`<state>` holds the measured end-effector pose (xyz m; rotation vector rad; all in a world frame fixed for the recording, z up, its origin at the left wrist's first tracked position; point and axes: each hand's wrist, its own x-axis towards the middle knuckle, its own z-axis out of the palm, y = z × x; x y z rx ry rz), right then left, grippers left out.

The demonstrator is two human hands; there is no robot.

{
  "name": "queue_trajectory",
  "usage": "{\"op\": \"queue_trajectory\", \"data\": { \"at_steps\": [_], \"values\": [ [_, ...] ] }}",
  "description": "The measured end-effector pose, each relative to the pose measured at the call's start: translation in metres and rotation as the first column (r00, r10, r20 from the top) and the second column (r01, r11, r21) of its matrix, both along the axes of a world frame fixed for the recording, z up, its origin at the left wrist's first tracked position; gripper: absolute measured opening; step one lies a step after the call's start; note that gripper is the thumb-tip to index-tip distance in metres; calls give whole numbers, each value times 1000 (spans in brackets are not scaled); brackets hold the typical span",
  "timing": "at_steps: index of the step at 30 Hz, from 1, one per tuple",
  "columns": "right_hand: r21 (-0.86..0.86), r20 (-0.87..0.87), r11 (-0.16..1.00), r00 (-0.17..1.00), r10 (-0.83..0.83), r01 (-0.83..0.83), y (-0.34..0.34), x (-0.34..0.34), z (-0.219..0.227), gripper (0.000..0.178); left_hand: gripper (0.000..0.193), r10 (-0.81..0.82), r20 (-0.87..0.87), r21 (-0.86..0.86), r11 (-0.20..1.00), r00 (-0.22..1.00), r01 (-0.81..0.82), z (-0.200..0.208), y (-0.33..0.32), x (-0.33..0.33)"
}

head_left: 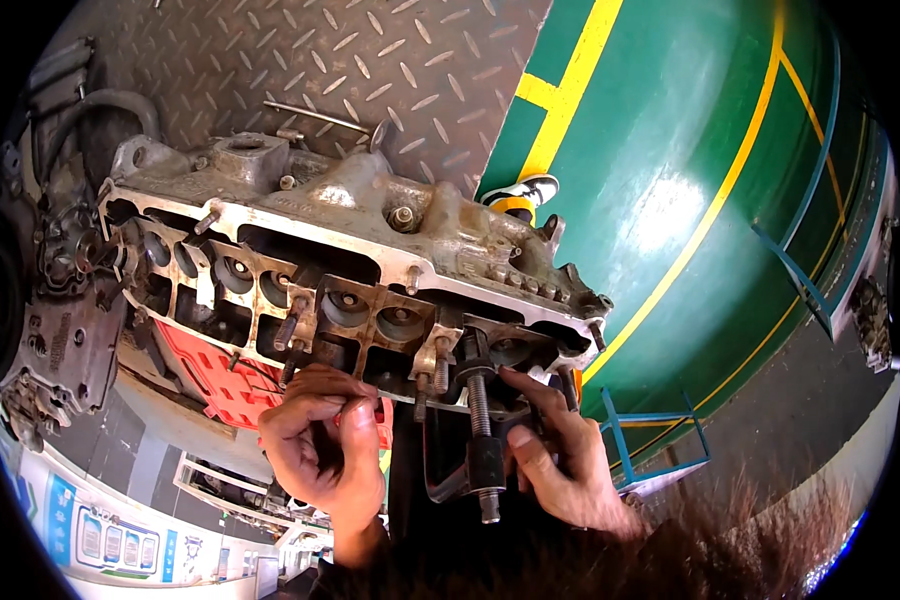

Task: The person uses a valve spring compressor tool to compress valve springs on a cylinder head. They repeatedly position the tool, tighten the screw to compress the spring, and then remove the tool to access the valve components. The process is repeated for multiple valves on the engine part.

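Observation:
A long metal engine cylinder head (345, 205) lies across the view, its valve pockets and studs facing me. At its right part, a dark C-shaped valve spring compressor (484, 462) with a threaded screw is set over one pocket. My left hand (328, 445) is at the near edge, left of the compressor. Its thumb and fingers are pinched together; what they hold, if anything, I cannot make out. Just right of the compressor is my right hand (568, 462), thumb and index finger apart, the index tip by the pocket. Its other fingers are partly hidden.
Beneath the head's left side is a red plastic tool case (225, 375). A thin metal rod (315, 116) lies on the diamond-plate surface (410, 60) behind. More engine parts (60, 345) crowd the left. Beyond the green floor (660, 190) stand blue metal frames (655, 425). A shoe (523, 190) shows behind the head.

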<state>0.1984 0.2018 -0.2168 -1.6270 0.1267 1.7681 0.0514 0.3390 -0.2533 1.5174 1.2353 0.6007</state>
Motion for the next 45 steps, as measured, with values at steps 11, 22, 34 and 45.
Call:
{"op": "queue_trajectory", "data": {
  "at_steps": [11,22,34,45],
  "values": [
    [3,-281,1000,959,-21,23,1,15,-7,61,16,-115,-146,138,981,983,135,5,6,1],
    [81,-509,990,859,-61,118,-4,29,-27,61,18,-239,-326,229,919,915,322,1,0,6],
    [-45,-818,935,525,-237,352,-6,38,-42,84,9,-52,-298,1,999,953,55,8,-13,23],
    [206,216,921,934,286,-329,-23,36,-4,51,16,-108,-432,59,987,895,148,13,-6,22]
  ]
}}
